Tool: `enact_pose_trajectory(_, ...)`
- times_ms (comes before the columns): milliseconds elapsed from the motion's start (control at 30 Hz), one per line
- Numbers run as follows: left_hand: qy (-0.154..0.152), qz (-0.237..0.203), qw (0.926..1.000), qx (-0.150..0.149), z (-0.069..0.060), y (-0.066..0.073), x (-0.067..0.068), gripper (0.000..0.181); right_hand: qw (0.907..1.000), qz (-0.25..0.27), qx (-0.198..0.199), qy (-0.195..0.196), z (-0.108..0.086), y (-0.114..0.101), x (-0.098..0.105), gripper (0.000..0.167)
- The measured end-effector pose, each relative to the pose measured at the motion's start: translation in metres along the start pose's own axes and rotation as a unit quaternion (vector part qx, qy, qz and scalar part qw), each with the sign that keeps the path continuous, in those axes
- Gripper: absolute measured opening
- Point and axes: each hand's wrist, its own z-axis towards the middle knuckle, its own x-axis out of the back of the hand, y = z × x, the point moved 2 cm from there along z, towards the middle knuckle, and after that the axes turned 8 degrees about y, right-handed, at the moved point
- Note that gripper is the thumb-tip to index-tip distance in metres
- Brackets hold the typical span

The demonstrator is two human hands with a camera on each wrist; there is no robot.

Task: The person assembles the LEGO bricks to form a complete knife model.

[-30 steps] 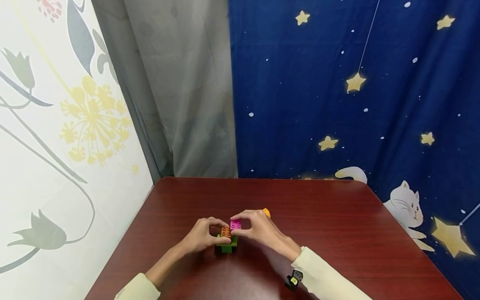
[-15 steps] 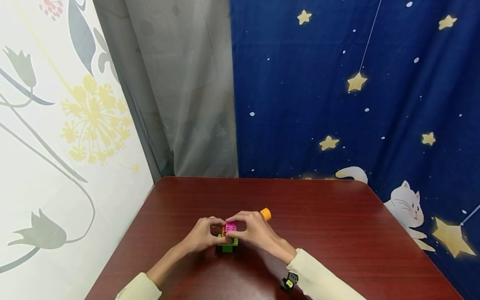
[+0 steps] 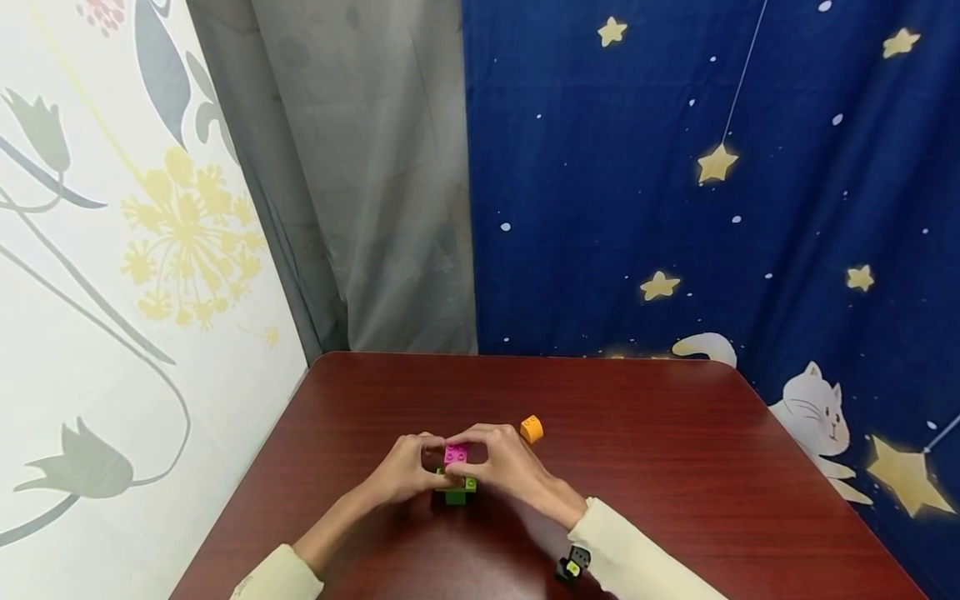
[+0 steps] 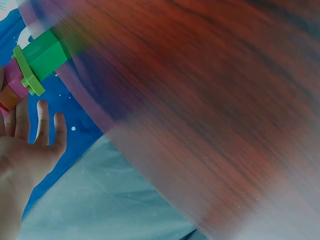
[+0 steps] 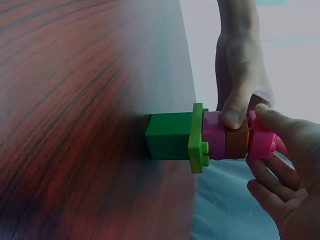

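Note:
A stack stands on the table: a green block [image 5: 170, 136] at the bottom, a lime plate [image 5: 196, 142], a purple-pink block [image 5: 214, 134] and an orange-brown block [image 5: 237, 142]. At its top is a bright pink block [image 3: 455, 454] [image 5: 261, 140], tilted slightly against the orange-brown one in the right wrist view. My right hand [image 3: 513, 467] [image 5: 295, 165] pinches the pink block between thumb and fingers. My left hand [image 3: 401, 472] [image 5: 243, 75] grips the stack, its thumb across the orange-brown and purple-pink blocks. The left wrist view shows the left hand [image 4: 30, 150] beside the stack, other fingers extended.
An orange block with a curved side [image 3: 532, 429] lies on the dark red table [image 3: 637, 467], beyond my right hand. Grey and blue star-patterned curtains hang behind the table, and a white floral panel stands at the left.
My right hand has moved left with the pink block, from beside the orange-brown block to on top of it. The left hand has stayed at the stack. More of the orange block shows.

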Motion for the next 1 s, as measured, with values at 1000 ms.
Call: enact_pose_trajectory(1000,-0.011,0.017,0.9998,-0.007,-0.002,-0.005,-0.002,0.040,0.9985,0.038,-0.015,0.035,-0.017,0.017,-0.014,0.048)
